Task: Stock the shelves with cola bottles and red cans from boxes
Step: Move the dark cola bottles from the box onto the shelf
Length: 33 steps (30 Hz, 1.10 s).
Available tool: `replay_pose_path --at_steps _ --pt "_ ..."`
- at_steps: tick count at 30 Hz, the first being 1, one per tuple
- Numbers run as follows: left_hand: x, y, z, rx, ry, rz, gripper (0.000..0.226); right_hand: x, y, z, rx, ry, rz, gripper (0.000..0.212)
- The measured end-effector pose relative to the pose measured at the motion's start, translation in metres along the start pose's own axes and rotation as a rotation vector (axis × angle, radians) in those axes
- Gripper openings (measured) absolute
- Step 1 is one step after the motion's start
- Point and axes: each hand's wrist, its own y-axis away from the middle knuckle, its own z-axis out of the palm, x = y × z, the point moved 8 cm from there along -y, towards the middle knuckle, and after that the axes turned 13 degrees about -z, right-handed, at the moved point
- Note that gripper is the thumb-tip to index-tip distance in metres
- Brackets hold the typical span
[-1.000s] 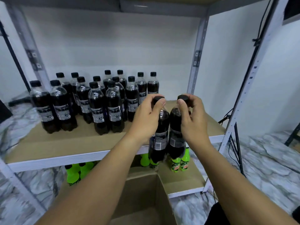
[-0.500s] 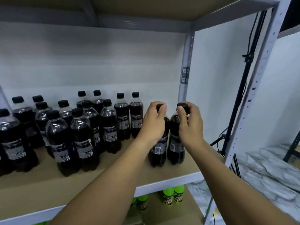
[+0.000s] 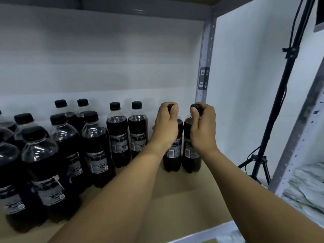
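Two cola bottles stand side by side at the back right of the brown shelf board [image 3: 184, 193]. My left hand [image 3: 164, 127] grips the neck and black cap of the left bottle [image 3: 172, 155]. My right hand [image 3: 203, 127] grips the cap and neck of the right bottle [image 3: 191, 155]. Both bottles are upright with their bases on the board. Several more cola bottles [image 3: 98, 146] with black caps fill the shelf to the left in rows. No red cans are in view.
A grey metal upright [image 3: 205, 67] rises just behind my right hand. The upper shelf [image 3: 140, 11] hangs overhead. A black tripod stand [image 3: 268, 146] with cables stands right of the rack, before a white wall. The shelf's white front edge [image 3: 210, 230] runs below.
Both hands carried the two bottles up from below the shelf edge and back across the board. The bottles now stand deeper in, beside the back row.
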Motion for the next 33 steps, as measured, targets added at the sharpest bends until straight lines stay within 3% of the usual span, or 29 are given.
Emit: replay_pose_path --at_steps 5,14,24,26,29,33 --pt "-0.014 -0.042 0.014 0.035 -0.002 0.02 0.015 0.03 -0.025 0.021 0.013 -0.029 0.001 0.009" --pt "-0.028 -0.103 0.031 0.064 -0.046 0.019 0.015 0.09 -0.055 0.06 0.035 0.06 -0.011 0.033" --pt "-0.035 -0.115 0.033 0.067 -0.035 0.042 0.013 0.103 -0.065 0.066 0.041 0.097 0.046 0.028" --pt "-0.038 -0.112 0.036 0.051 -0.077 0.01 0.024 0.103 -0.064 0.065 0.003 0.094 0.088 0.034" --pt "-0.044 -0.096 0.032 0.023 -0.119 -0.054 0.077 0.103 -0.052 0.059 -0.075 0.084 0.153 0.062" --pt "-0.056 -0.046 0.02 -0.026 -0.06 -0.099 0.079 0.093 -0.019 0.042 -0.155 0.075 0.2 0.074"
